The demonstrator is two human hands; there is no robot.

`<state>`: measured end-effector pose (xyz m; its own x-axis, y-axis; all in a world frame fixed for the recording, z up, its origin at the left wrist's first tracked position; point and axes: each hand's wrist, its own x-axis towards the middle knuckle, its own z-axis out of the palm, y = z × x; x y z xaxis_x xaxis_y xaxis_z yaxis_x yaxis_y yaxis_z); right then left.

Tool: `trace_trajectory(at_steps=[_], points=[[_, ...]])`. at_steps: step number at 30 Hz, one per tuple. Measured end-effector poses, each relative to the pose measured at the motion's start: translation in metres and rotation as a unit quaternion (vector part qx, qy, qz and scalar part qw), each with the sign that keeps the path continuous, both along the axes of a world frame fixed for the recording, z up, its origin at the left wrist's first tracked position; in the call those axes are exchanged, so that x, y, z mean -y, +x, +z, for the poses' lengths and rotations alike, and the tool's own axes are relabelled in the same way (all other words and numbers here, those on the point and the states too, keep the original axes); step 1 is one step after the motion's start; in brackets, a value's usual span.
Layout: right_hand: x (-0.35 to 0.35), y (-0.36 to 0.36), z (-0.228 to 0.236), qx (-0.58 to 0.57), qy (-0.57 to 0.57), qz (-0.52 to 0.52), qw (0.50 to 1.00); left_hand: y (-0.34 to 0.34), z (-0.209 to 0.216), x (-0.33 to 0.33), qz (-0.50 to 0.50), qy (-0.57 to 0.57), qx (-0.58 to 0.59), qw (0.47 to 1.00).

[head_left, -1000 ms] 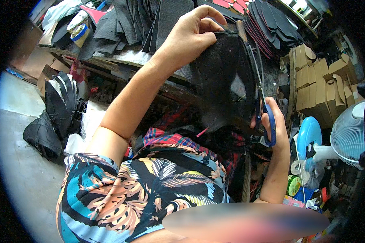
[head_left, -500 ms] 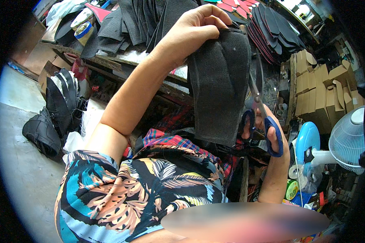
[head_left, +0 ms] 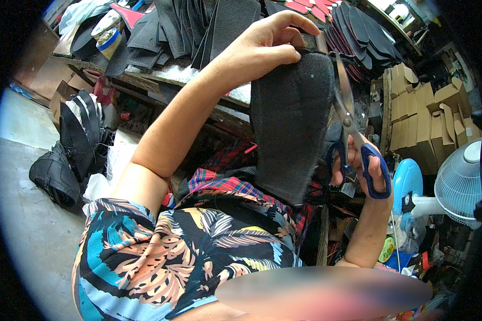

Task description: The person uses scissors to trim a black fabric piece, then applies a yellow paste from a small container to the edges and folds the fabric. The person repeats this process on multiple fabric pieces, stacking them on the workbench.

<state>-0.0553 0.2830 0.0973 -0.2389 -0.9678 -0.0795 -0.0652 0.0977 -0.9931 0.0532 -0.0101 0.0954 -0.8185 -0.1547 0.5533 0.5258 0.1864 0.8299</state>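
Note:
A long black fabric piece (head_left: 291, 123) with a ribbed face hangs in front of me. My left hand (head_left: 275, 45) pinches its upper edge between thumb and fingers, the index finger reaching out past the top. Just right of the piece, my right hand (head_left: 357, 156) grips scissors (head_left: 348, 121) with dark blue handles, fingers through the loops. Their blades point upward along the piece's right side, slightly spread; whether they touch the fabric I cannot tell.
Behind my left hand, a cluttered workbench (head_left: 144, 80) bears black fabric pieces (head_left: 187, 29) and stacked black-and-red sole shapes (head_left: 364, 37). Cardboard boxes (head_left: 417, 112) and a white-and-blue fan (head_left: 457, 179) stand at right. Black shoe-like pieces (head_left: 62, 174) lie on the left.
My right hand and the scissors have moved up and to the right. My left hand has shifted slightly right, its index finger straightening, and the fabric piece hangs a little lower.

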Motion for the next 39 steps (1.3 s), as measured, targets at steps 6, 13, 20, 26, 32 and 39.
trace_trajectory(at_steps=[6, 13, 20, 26, 32, 39], points=[[0.006, 0.000, -0.002, -0.007, -0.020, -0.014, 1.000, -0.002, -0.004, -0.005, 0.071, -0.130, 0.041, 0.988], [0.011, -0.003, -0.012, -0.015, -0.058, -0.060, 0.996, -0.006, -0.007, -0.013, 0.182, -0.233, 0.085, 0.951], [0.018, 0.009, -0.027, -0.060, -0.045, -0.141, 0.987, -0.008, -0.009, -0.026, 0.306, -0.312, 0.033, 0.899], [0.023, 0.010, -0.037, -0.033, -0.050, -0.145, 0.988, -0.010, -0.014, -0.031, 0.313, -0.377, 0.053, 0.870], [0.016, -0.047, -0.041, -0.105, -0.067, -0.228, 0.966, -0.015, 0.046, 0.050, 0.286, -0.202, 0.156, 0.924], [0.030, -0.124, -0.072, -0.436, 0.113, -0.322, 0.833, -0.035, 0.038, 0.092, 0.534, -0.474, 0.002, 0.701]])
